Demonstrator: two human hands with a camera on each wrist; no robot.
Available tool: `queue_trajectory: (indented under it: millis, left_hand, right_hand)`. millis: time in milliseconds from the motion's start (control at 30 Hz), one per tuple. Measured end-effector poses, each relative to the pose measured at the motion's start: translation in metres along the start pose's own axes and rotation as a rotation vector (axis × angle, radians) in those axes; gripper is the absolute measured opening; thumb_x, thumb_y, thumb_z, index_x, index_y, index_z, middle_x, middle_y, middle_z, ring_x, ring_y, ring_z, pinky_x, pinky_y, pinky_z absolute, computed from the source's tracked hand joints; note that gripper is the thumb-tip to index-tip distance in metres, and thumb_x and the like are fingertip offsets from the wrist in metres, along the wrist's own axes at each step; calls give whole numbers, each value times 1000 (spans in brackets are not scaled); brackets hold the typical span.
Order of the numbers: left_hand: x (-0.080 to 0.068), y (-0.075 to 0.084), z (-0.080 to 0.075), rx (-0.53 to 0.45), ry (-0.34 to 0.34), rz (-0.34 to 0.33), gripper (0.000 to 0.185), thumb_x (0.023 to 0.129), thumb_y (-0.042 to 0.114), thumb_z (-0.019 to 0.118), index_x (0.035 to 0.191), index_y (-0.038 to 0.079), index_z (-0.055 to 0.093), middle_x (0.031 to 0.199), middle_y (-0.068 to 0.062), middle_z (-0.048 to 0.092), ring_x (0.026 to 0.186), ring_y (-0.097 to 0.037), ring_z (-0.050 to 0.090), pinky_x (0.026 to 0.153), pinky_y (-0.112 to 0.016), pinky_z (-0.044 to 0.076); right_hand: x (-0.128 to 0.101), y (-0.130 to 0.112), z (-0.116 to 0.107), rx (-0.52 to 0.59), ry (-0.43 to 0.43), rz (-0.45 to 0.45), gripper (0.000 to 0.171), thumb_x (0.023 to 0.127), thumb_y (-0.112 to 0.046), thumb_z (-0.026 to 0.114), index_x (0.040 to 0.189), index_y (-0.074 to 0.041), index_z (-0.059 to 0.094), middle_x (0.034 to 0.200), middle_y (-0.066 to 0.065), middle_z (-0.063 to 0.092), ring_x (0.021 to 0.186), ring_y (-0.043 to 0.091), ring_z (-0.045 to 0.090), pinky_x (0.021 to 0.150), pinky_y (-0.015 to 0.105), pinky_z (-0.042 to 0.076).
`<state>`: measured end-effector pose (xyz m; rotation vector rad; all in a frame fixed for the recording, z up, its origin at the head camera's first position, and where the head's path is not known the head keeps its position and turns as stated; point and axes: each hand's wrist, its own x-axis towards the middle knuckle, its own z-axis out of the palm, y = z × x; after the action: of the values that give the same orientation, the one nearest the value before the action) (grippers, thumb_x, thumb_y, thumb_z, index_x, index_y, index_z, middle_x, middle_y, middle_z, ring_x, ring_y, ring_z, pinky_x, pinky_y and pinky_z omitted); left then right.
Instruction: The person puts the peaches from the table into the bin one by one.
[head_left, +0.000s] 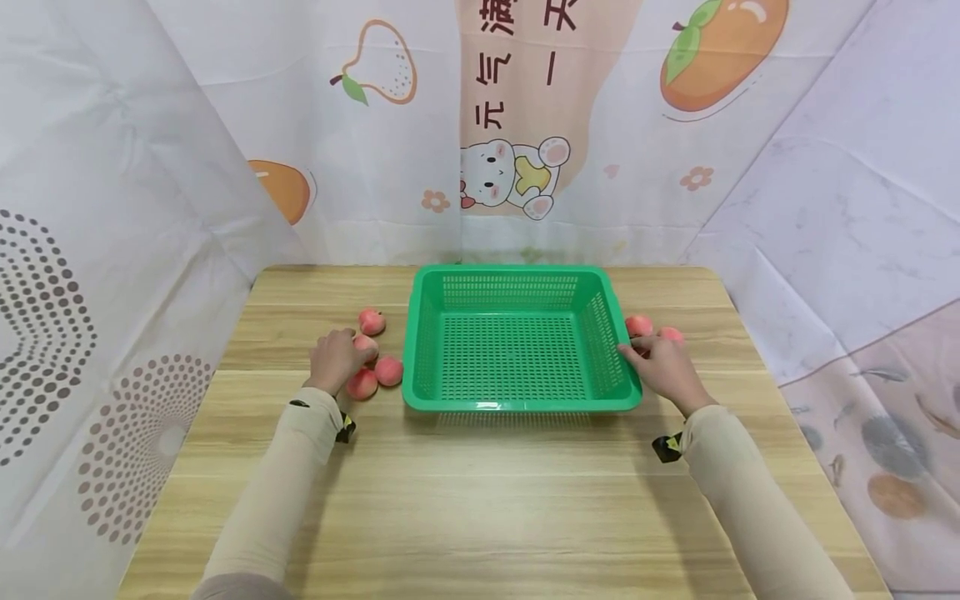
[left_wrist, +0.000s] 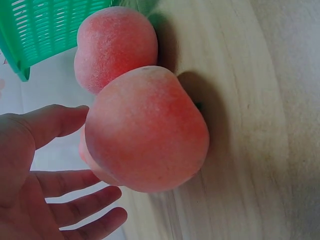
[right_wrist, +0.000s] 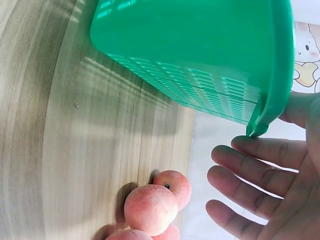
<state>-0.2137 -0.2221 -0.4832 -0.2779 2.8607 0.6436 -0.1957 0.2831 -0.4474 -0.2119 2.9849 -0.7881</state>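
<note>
Peaches — four (head_left: 371, 321) left of one green basket (head_left: 517, 405), two (head_left: 638, 325) right

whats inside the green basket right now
Nothing shows inside the green basket: the head view sees only its bare mesh floor. The peaches lie outside it, some by the left hand, some by the right hand. The near wall's inner foot is hidden.

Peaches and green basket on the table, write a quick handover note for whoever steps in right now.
Left hand: open, fingers relaxed, reaching among the four peaches left of the basket, nothing gripped.
Right hand: open, by the green basket at its right rim; whether it touches is unclear.
More peaches right of the basket, partly hidden by the right hand.
Done: nothing, the basket holds no peaches.
Left: likely every peach, both sides, into the basket.
</note>
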Motion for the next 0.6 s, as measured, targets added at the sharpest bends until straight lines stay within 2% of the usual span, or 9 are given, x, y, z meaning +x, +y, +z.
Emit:
queue_trajectory:
  millis: [267,400,600]
  left_hand:
    - [1,-2,4,-15,9,6,42,84,32,55,109,-1,64,107,-23,65,103,-45,56,89,-58,39]
    - [2,-4,6,-26,18,9,43,87,32,55,112,-2,64,109,-23,66,103,-44,57,89,-57,40]
    - [3,-7,7,-42,11,2,49,92,31,54,127,-3,58,122,-25,63,112,-46,55,96,-58,39]
  right_hand:
    - [-1,2,1,17,7,-2,43,100,-28,54,116,11,65,101,26,69,91,34,64,78,49,52]
    - [-1,2,2,14,15,-9,43,100,-28,55,115,11,66,101,26,69,90,34,64,78,49,52]
    - [-2,3,3,15,18,-13,43,100,-27,55,114,12,65,102,27,69,92,36,64,79,50,52]
